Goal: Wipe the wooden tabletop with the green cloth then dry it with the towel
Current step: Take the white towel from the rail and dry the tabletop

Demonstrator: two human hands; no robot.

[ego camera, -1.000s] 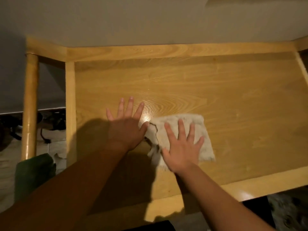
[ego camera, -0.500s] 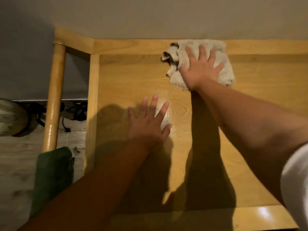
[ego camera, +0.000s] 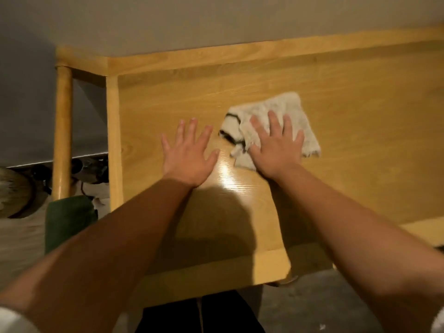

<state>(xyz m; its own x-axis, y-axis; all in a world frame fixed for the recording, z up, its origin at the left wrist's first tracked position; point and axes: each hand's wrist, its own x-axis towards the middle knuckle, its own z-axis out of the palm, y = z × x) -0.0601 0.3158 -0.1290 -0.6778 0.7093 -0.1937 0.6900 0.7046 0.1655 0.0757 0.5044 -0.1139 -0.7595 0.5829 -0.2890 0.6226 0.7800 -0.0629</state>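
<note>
Flat and spread, the fingers (ego camera: 274,123) of the right hand (ego camera: 276,150) press down on the towel (ego camera: 295,111), holding nothing in a grasp; the palm covers the towel's lower middle, and the pale cloth shows around the fingers on the top and right. Its left end is bunched, with dark stripes on the folds, just right of centre in the frame. Beside it, the left hand (ego camera: 189,155) lies open too, fingers straight and fanned, palm down on the bare tabletop (ego camera: 360,164), its thumb close to the towel's bunched end but apart from it. A bright glare sits on the wood between the two wrists, and both forearms cast a dark shadow toward the near edge at the bottom. Raised wooden rails border the top along its far and left sides, and a round leg (ego camera: 63,131) stands at the upper left. Down at the lower left of the frame, off the table, is the green cloth (ego camera: 67,222), with dim clutter on the floor behind it.
</note>
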